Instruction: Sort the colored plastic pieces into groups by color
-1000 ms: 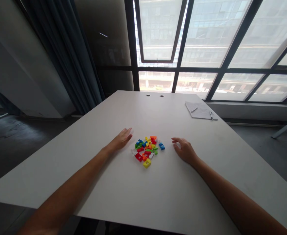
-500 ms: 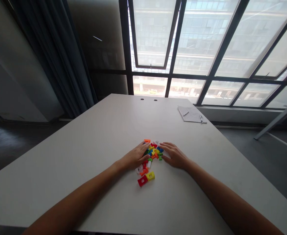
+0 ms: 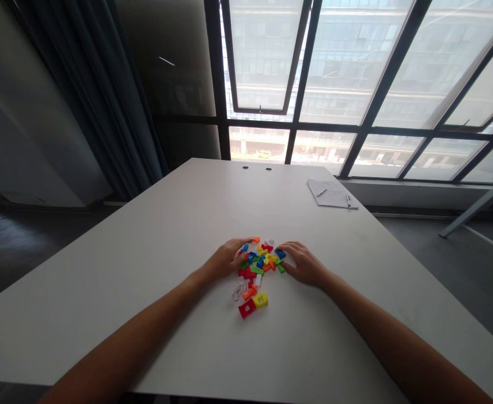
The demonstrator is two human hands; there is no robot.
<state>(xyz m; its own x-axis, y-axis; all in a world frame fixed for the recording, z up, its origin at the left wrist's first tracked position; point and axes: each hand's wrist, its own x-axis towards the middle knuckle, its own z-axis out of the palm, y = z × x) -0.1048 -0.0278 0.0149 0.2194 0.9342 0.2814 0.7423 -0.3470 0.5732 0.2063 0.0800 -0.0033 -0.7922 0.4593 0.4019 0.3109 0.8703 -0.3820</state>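
Several small plastic building blocks in mixed colours lie in a loose pile between my hands, a yellow block (image 3: 267, 260) near its middle. My left hand (image 3: 225, 260) curves along the pile's left edge, fingers and thumb apart, nearest a blue block (image 3: 245, 247). On the opposite side, my right hand (image 3: 305, 265) has its thumb and fingers apart around a blue block (image 3: 280, 253) and a green block (image 3: 281, 268); whether it touches them I cannot tell. Closer to me, a red block (image 3: 247, 308) sits against a yellow block (image 3: 260, 300), beside a clear piece (image 3: 238, 290).
The blocks rest on a long white table (image 3: 179, 224). Sheets of paper (image 3: 331, 192) with pens on them lie at its far right. A dark curtain (image 3: 90, 84) hangs at the left, and windows line the far side.
My left hand has drawn back to the left, uncovering more red, green and blue blocks. My right hand has shifted slightly right, its fingers more curled.
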